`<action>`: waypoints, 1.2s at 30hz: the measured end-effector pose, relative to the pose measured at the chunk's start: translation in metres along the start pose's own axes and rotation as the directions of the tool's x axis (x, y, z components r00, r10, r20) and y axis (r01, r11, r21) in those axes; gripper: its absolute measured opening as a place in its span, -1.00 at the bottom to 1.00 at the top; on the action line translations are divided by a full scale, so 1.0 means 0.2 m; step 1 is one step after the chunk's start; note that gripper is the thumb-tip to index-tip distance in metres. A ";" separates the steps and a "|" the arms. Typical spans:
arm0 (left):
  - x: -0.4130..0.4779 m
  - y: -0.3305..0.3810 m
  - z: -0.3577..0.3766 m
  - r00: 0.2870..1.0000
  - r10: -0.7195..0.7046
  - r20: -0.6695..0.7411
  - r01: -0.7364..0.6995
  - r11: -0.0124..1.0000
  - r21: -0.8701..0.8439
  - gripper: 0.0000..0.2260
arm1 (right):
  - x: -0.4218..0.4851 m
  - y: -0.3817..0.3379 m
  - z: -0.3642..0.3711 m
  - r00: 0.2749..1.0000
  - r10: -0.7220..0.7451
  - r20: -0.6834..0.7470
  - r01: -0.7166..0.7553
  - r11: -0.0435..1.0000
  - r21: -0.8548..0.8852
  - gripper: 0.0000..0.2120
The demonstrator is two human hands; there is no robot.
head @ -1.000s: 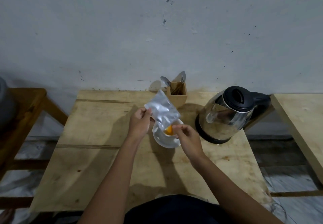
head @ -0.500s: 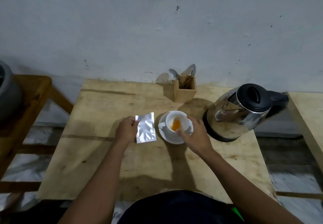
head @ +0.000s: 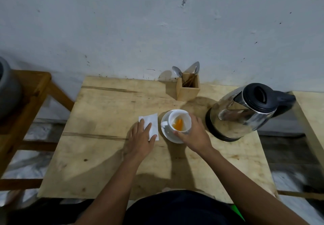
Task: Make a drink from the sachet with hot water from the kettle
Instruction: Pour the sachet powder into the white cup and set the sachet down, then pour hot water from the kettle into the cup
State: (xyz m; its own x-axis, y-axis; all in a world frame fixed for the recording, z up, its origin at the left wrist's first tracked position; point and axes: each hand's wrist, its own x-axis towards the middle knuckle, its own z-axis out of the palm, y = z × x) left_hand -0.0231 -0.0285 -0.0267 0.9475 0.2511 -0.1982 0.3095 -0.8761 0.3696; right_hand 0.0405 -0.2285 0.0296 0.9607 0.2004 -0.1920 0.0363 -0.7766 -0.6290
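A white cup [head: 179, 120] sits on a white saucer [head: 166, 132] in the middle of a wooden table [head: 108, 154]. There is a bit of orange powder [head: 178, 125] at the bottom of the cup. The right hand [head: 194, 133] is curled around the cup from 4 o'clock, with the thumb on the near rim and the other fingers wrapped on the far side. The cup handle pokes out at 9 o'clock. Just beside the saucer, at 9 o'clock from the cup, the silver sachet [head: 151, 124] lies flat on the table. The left hand [head: 141, 139] lies flat on top of it, fingers straight and a little spread, covering its near corner. The shiny kettle [head: 245, 114] with a black lid stands at 3 o'clock from the cup, close to the right hand but not touching it. At 12 o'clock, by the wall [head: 157, 23], is a small wooden box [head: 188, 91] with spoons [head: 177, 71] sticking up. A wooden stool [head: 31, 91] stands off at 9 o'clock with a grey pot [head: 7, 91] on it.
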 end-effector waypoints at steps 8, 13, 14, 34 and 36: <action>0.03 0.03 -0.03 0.998 -0.035 0.056 0.038 0.998 -0.053 -0.54 | -0.02 -0.02 -0.03 1.000 0.004 0.028 -0.005 1.000 0.014 -0.26; 0.03 0.20 -0.11 0.991 -0.053 -0.125 -0.003 0.911 -0.412 -0.64 | -0.09 -0.08 -0.18 0.995 -0.093 -0.046 0.094 0.996 0.011 -0.51; 0.03 0.24 -0.13 0.992 -0.060 -0.112 -0.001 0.875 -0.484 -0.66 | -0.12 -0.10 -0.23 0.989 -0.125 -0.075 0.126 0.992 0.013 -0.56; 0.09 0.51 -0.13 0.937 -0.345 0.048 0.284 0.676 -0.680 -0.82 | -0.09 0.37 -1.10 0.846 0.000 -0.533 0.059 0.994 0.094 -0.50; 0.09 0.52 -0.12 0.930 -0.364 0.053 0.302 0.675 -0.673 -0.82 | -0.03 0.43 -1.12 0.867 -0.037 -0.497 0.072 0.996 0.053 -0.47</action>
State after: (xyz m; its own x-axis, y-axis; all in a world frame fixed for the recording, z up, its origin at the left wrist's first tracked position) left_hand 0.0280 -0.1050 0.0296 0.7644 0.5304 -0.3665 0.5497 -0.2390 0.8005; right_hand 0.0991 -0.4305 0.1444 0.9684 -0.0946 0.2308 0.0910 -0.7276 -0.6799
